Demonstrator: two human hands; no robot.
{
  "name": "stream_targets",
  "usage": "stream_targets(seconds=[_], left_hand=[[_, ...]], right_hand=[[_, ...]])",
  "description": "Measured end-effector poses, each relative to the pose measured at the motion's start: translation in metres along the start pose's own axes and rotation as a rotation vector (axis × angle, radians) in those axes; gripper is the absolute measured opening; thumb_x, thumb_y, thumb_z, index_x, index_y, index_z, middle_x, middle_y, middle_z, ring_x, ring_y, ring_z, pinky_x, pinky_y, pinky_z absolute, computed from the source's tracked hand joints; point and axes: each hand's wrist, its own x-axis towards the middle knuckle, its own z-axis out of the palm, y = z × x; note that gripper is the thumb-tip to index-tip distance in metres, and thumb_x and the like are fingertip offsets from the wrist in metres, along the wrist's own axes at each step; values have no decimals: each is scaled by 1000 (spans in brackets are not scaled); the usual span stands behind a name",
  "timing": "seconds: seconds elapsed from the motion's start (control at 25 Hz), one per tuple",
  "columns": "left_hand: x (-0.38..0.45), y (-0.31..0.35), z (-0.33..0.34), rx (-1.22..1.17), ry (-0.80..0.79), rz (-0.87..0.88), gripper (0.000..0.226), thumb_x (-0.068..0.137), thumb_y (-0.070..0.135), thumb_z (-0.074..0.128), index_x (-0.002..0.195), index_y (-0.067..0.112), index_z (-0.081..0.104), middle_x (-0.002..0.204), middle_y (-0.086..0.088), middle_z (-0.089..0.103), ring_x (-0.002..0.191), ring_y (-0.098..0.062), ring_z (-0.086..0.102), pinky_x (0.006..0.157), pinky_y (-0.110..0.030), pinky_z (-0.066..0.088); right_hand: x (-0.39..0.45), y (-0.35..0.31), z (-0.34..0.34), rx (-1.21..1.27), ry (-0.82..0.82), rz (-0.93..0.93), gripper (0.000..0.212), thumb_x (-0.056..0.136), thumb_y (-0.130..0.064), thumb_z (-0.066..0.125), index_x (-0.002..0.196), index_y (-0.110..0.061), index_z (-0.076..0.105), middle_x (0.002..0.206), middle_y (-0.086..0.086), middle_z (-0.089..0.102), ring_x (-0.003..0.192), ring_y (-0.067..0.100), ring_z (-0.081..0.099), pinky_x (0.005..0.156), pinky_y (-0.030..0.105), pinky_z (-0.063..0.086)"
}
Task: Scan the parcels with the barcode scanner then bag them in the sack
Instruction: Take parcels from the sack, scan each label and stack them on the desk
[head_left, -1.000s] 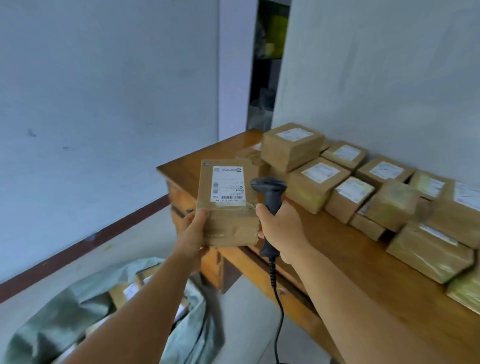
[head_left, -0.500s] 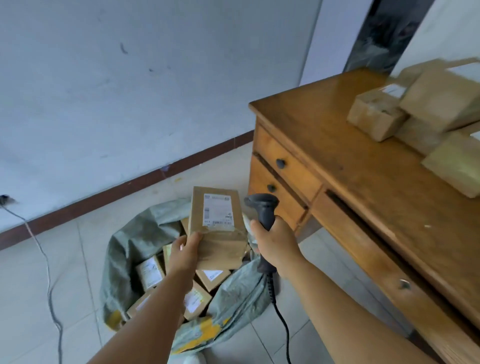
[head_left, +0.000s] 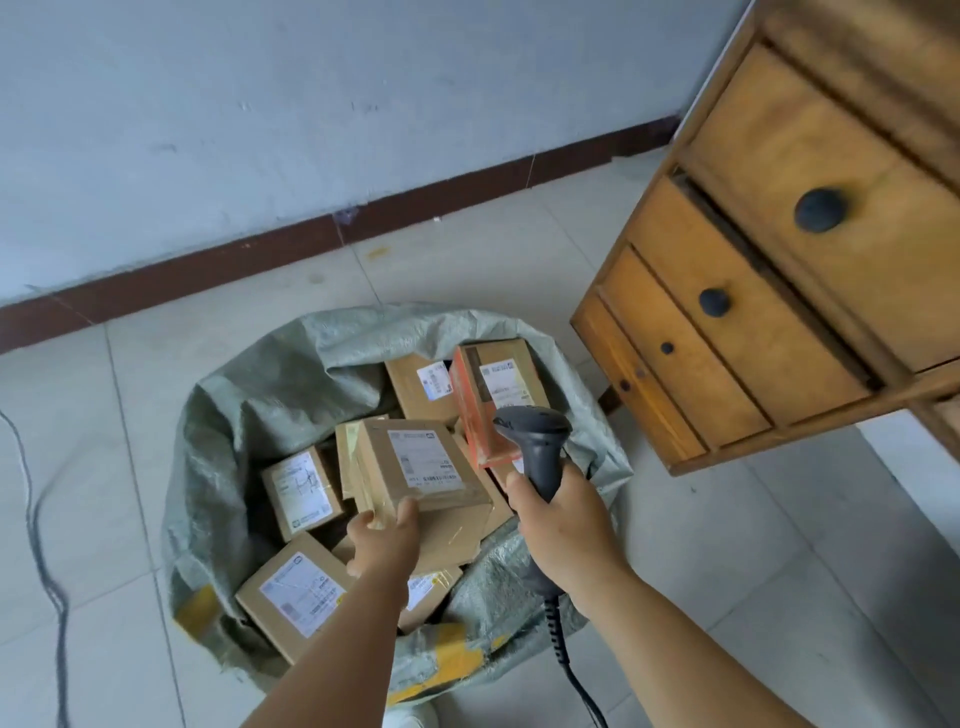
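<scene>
A grey-green woven sack (head_left: 260, 395) lies open on the floor with several taped cardboard parcels inside. My left hand (head_left: 384, 535) grips the near edge of a brown parcel (head_left: 415, 467) with a white label, held low over the sack's mouth. My right hand (head_left: 561, 525) grips the handle of a black barcode scanner (head_left: 537, 441), its head up and its coiled cord hanging down. An orange-sided parcel (head_left: 493, 395) stands in the sack just behind the scanner.
A wooden desk with dark-knobbed drawers (head_left: 779, 270) stands at the right, close to the sack. A thin cable (head_left: 41, 545) runs over the tiled floor at the left. A white wall with a dark red skirting (head_left: 260, 254) is behind the sack.
My view has swung down from the desk top to the sack. My left hand has lowered the parcel from label-up scanning height to just over the sack's parcels. The scanner stays in my right hand.
</scene>
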Motion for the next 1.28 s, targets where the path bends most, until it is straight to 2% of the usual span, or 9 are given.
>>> stream_targets(seconds=[0.08, 0.24, 0.4, 0.48, 0.64, 0.72, 0.88, 1.08, 1.28], left_hand=[[31, -8, 17, 34, -5, 13, 59, 90, 42, 56, 141, 23, 32, 130, -20, 46, 87, -29, 49, 75, -38, 41], [59, -18, 43, 130, -55, 56, 51, 98, 9, 36, 147, 24, 30, 88, -14, 57, 53, -18, 36, 51, -29, 32], [11, 3, 54, 182, -135, 114, 52, 101, 14, 37, 151, 24, 26, 61, -5, 39, 52, -16, 29, 54, -28, 29], [-31, 18, 57, 156, -177, 178, 50, 101, 19, 41, 149, 23, 30, 68, -3, 46, 58, -15, 39, 61, -30, 35], [-134, 43, 74, 161, -263, 368, 46, 98, 28, 48, 142, 21, 41, 113, -6, 58, 81, -22, 57, 64, -30, 46], [-193, 48, 87, 131, -340, 432, 45, 97, 30, 49, 140, 21, 43, 125, -10, 59, 96, -27, 62, 79, -41, 52], [-321, 49, 123, 127, -491, 588, 46, 95, 33, 50, 139, 19, 45, 127, -13, 60, 105, -26, 62, 94, -43, 50], [-473, 44, 170, 83, -610, 738, 45, 97, 34, 49, 139, 18, 43, 125, -10, 60, 96, -21, 61, 90, -39, 50], [-573, 56, 208, 158, -659, 865, 53, 96, 46, 46, 143, 25, 38, 137, -1, 50, 120, -23, 53, 103, -44, 44]], right_hand=[[19, 18, 12, 10, -1, 29, 17, 94, -29, 53, 96, -12, 53, 64, -1, 51, 53, 11, 49, 45, 16, 37], [33, 37, 14, 31, -6, 72, 14, 94, -27, 52, 93, -13, 50, 64, -1, 51, 52, 11, 47, 49, 21, 37], [23, 33, -13, 57, 51, 71, 15, 93, -27, 53, 96, -12, 51, 65, -2, 52, 52, 9, 48, 47, 17, 38], [8, 19, -39, 102, 92, 52, 17, 93, -26, 54, 98, -9, 53, 66, -1, 55, 55, 10, 51, 49, 18, 40], [-41, -11, -111, 180, 185, 4, 17, 93, -22, 55, 96, -6, 54, 74, 10, 63, 60, 17, 57, 48, 18, 45], [-70, -20, -154, 238, 225, -21, 18, 92, -24, 56, 99, -7, 54, 87, 20, 68, 77, 30, 66, 65, 36, 56], [-142, -29, -259, 309, 329, -97, 20, 91, -24, 56, 92, -4, 52, 88, 24, 67, 86, 37, 66, 64, 42, 52], [-226, -20, -386, 344, 447, -183, 22, 90, -21, 55, 73, -7, 52, 68, 9, 59, 76, 41, 66, 65, 44, 53], [-274, -20, -476, 413, 554, -218, 19, 92, -27, 56, 97, -9, 57, 80, -1, 69, 82, 17, 70, 86, 47, 56]])
